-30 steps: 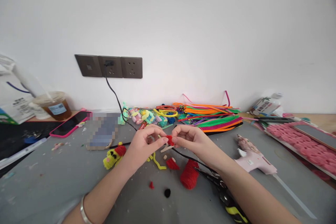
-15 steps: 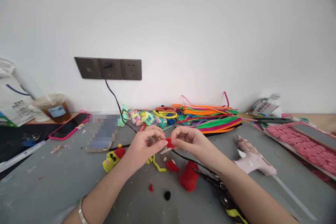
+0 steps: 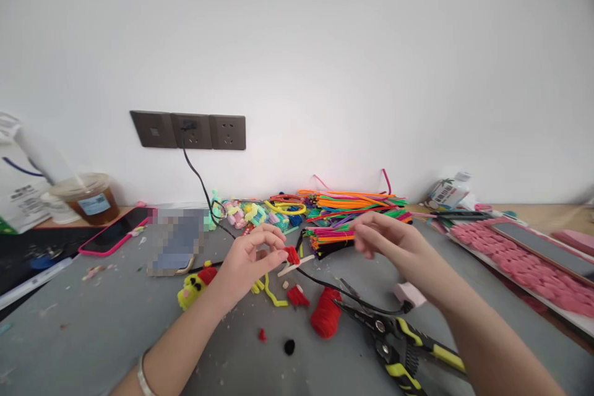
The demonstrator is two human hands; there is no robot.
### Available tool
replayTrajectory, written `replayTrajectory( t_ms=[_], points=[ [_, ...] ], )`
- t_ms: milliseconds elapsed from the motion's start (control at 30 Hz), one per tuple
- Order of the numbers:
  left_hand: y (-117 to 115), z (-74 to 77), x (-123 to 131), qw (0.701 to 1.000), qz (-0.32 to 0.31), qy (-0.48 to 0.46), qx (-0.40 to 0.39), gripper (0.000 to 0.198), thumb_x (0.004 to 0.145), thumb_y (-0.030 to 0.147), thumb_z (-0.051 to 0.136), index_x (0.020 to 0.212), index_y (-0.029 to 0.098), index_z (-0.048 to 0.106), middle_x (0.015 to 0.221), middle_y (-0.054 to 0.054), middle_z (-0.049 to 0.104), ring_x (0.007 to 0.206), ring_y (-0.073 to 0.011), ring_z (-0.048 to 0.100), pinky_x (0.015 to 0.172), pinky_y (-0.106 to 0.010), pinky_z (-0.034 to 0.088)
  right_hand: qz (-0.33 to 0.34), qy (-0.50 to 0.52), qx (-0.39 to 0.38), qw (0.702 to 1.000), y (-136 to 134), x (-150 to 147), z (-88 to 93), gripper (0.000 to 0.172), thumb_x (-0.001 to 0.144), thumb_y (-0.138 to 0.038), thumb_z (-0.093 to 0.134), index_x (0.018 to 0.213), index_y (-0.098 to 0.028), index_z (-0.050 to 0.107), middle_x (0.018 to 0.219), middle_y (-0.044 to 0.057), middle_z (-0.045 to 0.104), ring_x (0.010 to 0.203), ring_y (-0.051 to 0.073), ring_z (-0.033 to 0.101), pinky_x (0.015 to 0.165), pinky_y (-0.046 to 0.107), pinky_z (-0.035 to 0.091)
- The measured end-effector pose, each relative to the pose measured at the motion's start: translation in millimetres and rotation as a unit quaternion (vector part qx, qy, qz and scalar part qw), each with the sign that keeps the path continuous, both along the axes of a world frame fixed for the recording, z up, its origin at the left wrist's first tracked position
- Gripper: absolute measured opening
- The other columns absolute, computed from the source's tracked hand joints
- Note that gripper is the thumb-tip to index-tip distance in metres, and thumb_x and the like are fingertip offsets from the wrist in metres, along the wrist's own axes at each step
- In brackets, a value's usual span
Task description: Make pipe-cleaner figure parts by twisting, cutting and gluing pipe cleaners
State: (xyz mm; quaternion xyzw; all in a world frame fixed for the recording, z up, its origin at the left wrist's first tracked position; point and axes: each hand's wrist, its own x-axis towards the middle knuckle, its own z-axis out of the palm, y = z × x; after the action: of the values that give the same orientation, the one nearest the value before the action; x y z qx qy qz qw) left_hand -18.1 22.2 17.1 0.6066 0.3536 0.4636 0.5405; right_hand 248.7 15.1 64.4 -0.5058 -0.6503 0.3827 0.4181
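Note:
My left hand (image 3: 257, 263) pinches a small red fuzzy pipe-cleaner piece (image 3: 292, 255) between thumb and fingertips above the grey mat. To the right, my right hand (image 3: 385, 238) hangs apart from it with loosely curved fingers and nothing visible in them. That hand and forearm mostly hide the pink glue gun (image 3: 409, 294). A pale stick (image 3: 299, 265) shows just beyond the red piece. Below lie another red piece (image 3: 297, 296), a red fuzzy roll (image 3: 326, 314), a black pompom (image 3: 289, 346) and black-yellow pliers (image 3: 387, 331). A yellow figure with a red top (image 3: 195, 291) lies beside my left wrist.
Pipe-cleaner bundles (image 3: 357, 201) lie along the wall, next to pastel fuzzy pieces (image 3: 255, 213). A black cord (image 3: 204, 182) runs from the wall socket (image 3: 190, 130) across the mat. Phones (image 3: 118, 230) and a drink cup (image 3: 88, 198) are left; a pink keyboard (image 3: 515, 253) is right.
My right hand has let go of the red piece and moved right, in front of the glue gun. My left hand still holds the piece. The view has shifted slightly.

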Motion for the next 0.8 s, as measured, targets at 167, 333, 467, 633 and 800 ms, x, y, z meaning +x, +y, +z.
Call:
replayTrajectory(
  t_ms=[167,333,467,633,800],
  points=[
    [0,2.0,1,1.0,0.008,0.001,0.013,0.016,0.079,0.029,0.07,0.072,0.017,0.063,0.1,-0.007,0.054,0.099,-0.0197,0.051,0.078,-0.028,0.045,-0.089,-0.253,-0.111,0.957,-31,64,-19.7,0.042,0.087,-0.057,0.048,0.098,-0.02,0.065,0.051,0.0,0.06,0.042,0.017,0.053,0.048,0.029,0.042],
    [0,2.6,3,1.0,0.004,-0.002,0.008,0.016,0.078,0.03,0.07,0.071,0.017,0.063,0.1,-0.007,0.054,0.098,-0.0206,0.052,0.076,-0.029,0.046,-0.096,-0.352,-0.213,0.906,-42,73,-41.5,0.041,0.09,-0.045,0.039,0.105,-0.02,0.067,0.045,0.001,0.061,0.041,0.02,0.058,0.053,0.032,0.046],
    [0,3.5,3,1.0,0.009,-0.002,0.01,0.016,0.078,0.029,0.07,0.07,0.017,0.063,0.099,-0.007,0.055,0.097,-0.0205,0.052,0.076,-0.029,0.046,-0.123,-0.32,-0.246,0.907,-36,61,-41.3,0.034,0.089,-0.043,0.039,0.1,-0.021,0.062,0.047,0.002,0.066,0.045,0.023,0.065,0.055,0.032,0.05],
    [-1,5.8,3,1.0,0.008,-0.003,0.012,0.017,0.077,0.03,0.071,0.069,0.017,0.064,0.099,-0.007,0.055,0.098,-0.0209,0.052,0.076,-0.028,0.045,-0.241,-0.139,-0.267,0.923,-40,67,-41.7,0.046,0.085,-0.051,0.045,0.119,-0.021,0.054,0.059,0.007,0.074,0.058,0.029,0.073,0.047,0.032,0.051],
    [-2,7.5,3,1.0,0.007,-0.01,-0.002,0.019,0.075,0.031,0.074,0.068,0.017,0.064,0.098,-0.007,0.055,0.096,-0.0205,0.052,0.078,-0.029,0.043,-0.275,0.075,-0.146,0.947,-47,66,-41.6,0.042,0.079,-0.058,0.059,0.105,-0.024,0.058,0.075,0.007,0.078,0.077,0.031,0.077,0.069,0.034,0.061]
  ],
)
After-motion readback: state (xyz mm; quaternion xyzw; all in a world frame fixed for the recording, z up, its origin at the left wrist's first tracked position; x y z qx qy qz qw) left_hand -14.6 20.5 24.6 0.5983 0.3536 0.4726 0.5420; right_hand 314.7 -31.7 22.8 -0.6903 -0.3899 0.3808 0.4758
